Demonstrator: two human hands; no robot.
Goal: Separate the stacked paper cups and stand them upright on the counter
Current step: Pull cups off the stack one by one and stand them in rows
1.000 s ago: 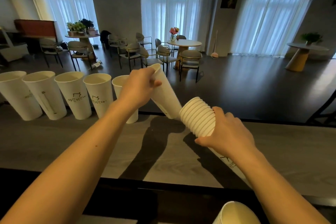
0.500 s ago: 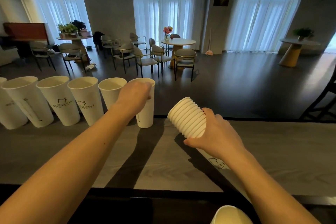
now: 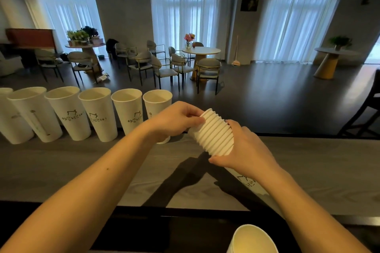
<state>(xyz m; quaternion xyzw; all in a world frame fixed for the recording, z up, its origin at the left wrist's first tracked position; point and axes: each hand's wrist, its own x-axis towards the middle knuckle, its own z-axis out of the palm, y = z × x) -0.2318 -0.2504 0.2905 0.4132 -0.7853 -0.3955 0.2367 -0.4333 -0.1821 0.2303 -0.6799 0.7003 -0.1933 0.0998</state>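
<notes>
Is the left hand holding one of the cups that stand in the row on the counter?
No, the left hand pinches the rim end of the stacked cups that the right hand grips.

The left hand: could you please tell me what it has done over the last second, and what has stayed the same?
The left hand stood its white paper cup upright at the right end of the row, let go, and moved right to pinch the top rim of the nested stack of white paper cups. The right hand still grips that stack, tilted over the grey wooden counter.
</notes>
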